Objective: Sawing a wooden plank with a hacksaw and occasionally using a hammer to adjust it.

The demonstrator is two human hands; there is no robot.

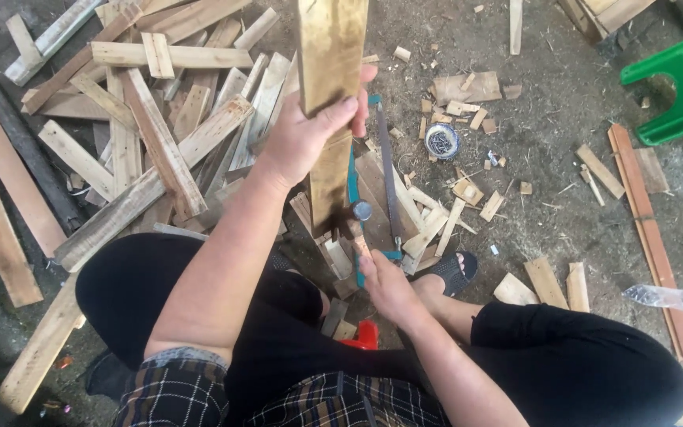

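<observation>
Head view. The work area is a bare dirt floor (563,229), grey and dusty, littered with chips and short offcuts. A loose pile of planks (144,134) fills the upper left of the frame. A green plastic stool (677,87) stands at the upper right, a long reddish board (650,237) lies down the right side, and a small round tin of nails (441,141) sits near the upper centre. A clear plastic bottle (658,296) lies at the right.

The person sits low, knees apart, one sandalled foot (452,273) forward at centre.

The left hand (306,138) is closed around an upright plank (330,119) at upper centre, fingers wrapped over its right edge. The plank's lower end rests among the wood blocks (337,257) at centre frame.

The right hand (385,285) is closed on the handle of a hammer (361,217); the round steel head lies just beside the lower end of the plank. A teal-framed hacksaw (385,182) lies on the floor right behind it.

Procedure, as judged from this position:
1. Keep the plank vertical and its foot seated firmly.
2. Keep the holding hand high, well apart from the strike zone.
3. Strike squarely with short, controlled blows.
4. Keep the foot clear of the blocks.
</observation>
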